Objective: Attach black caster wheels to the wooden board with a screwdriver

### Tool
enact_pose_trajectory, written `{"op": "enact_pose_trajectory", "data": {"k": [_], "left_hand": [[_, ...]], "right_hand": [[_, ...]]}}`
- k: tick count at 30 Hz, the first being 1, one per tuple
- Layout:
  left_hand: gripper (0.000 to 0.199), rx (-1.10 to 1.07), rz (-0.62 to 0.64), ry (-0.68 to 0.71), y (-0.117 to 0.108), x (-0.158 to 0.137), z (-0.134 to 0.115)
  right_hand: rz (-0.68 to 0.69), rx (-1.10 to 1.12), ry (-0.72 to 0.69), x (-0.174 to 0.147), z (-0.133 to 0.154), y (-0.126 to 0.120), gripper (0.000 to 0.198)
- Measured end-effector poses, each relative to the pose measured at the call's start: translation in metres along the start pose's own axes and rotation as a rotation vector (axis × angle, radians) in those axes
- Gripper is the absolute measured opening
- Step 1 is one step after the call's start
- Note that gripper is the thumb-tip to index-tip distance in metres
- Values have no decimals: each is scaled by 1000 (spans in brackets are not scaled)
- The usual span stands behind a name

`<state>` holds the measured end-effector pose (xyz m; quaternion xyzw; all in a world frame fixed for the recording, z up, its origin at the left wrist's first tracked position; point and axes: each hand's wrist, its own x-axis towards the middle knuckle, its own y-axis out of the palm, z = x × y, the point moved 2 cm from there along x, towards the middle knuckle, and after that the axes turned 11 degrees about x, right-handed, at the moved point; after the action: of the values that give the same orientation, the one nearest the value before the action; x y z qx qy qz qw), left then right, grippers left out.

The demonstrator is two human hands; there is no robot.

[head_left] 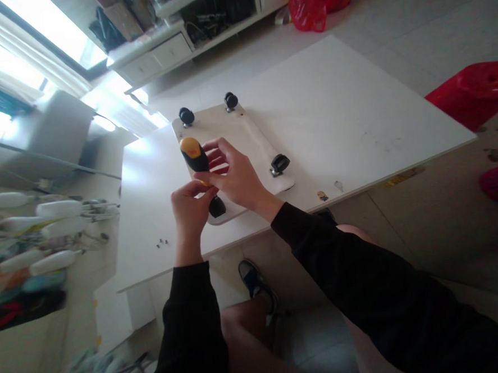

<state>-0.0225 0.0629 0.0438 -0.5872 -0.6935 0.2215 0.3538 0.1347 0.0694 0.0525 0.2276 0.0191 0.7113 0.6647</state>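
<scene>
A screwdriver (194, 155) with a yellow and black handle stands tilted above the near left corner of a pale board (222, 133). My right hand (235, 173) is closed around the lower part of its handle. My left hand (193, 205) pinches thumb and forefinger together just below, close to the screwdriver's lower end; what lies between those fingertips is hidden. Right beneath them is a black caster wheel (217, 207) at the board's corner. Other casters sit at the remaining corners: a far left caster (186, 116), a far right caster (231, 101) and a near right caster (279, 164).
The board lies on a white table (332, 108). Three small dark pieces, probably screws (161, 242), rest left of my left wrist. Stickers (322, 195) mark the table's near edge. A red stool (473, 94) stands at the right, a white cabinet (169, 53) beyond the table.
</scene>
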Motion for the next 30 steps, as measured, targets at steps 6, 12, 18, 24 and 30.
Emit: {"op": "enact_pose_trajectory", "data": {"k": [6, 12, 18, 24, 30], "left_hand": [[8, -71, 70, 49, -2, -1, 3], [5, -26, 63, 25, -1, -2, -2], [38, 46, 187, 43, 2, -3, 12], [38, 26, 270, 116, -10, -8, 16], [34, 19, 260, 131, -10, -10, 10]], "right_hand": [[59, 35, -35, -2, 3, 1, 39], [4, -4, -17, -2, -1, 0, 44], [-33, -47, 0, 2, -1, 1, 29], [-75, -82, -28, 3, -1, 0, 33], [15, -72, -14, 6, -5, 1, 39]]}}
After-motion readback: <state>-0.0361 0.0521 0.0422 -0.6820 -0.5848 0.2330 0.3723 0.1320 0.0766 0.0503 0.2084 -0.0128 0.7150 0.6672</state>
